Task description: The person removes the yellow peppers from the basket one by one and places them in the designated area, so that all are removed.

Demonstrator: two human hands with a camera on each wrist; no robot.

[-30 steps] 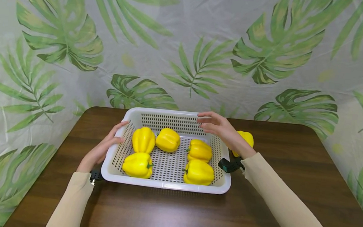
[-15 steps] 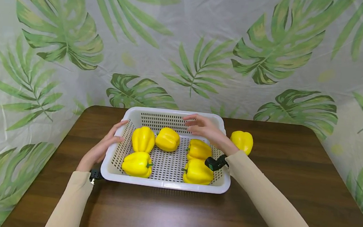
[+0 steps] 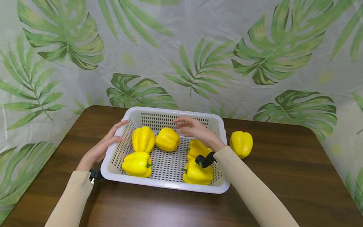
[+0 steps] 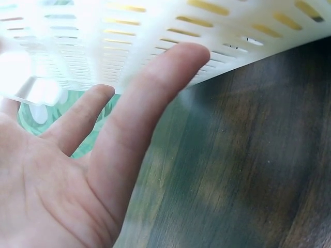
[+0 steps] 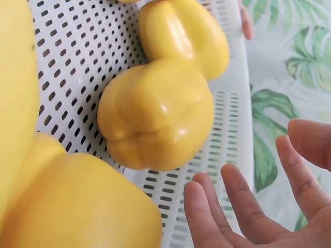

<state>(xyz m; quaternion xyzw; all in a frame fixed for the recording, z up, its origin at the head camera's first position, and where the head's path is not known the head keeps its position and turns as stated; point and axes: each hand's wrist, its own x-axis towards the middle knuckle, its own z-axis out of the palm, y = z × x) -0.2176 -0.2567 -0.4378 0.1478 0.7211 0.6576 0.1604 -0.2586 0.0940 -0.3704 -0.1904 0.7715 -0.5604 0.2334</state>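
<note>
A white perforated plastic basket (image 3: 165,185) holds several yellow bell peppers. My left hand (image 3: 100,149) is at the basket's left side, fingers spread along the outer wall. In the left wrist view, its thumb (image 4: 147,98) stretches out against the slotted wall. Over the basket's right half hovers my right hand (image 3: 196,131), fingers apart and nothing in them. Nearest to it are the back-middle bell pepper (image 3: 167,139) and a right-hand bell pepper (image 3: 198,147), partly covered by the wrist camera. The right wrist view has the back-middle pepper (image 5: 155,113) just beyond the fingertips (image 5: 195,194).
One more yellow bell pepper (image 3: 241,144) lies on the brown wooden table (image 3: 159,216), just right of the basket. A leaf-patterned cloth (image 3: 205,58) hangs behind the table's far edge.
My right hand has moved left from the basket's right rim to farther over its inside. The pepper outside now shows fully. The left hand and the basket stay about where they were.
</note>
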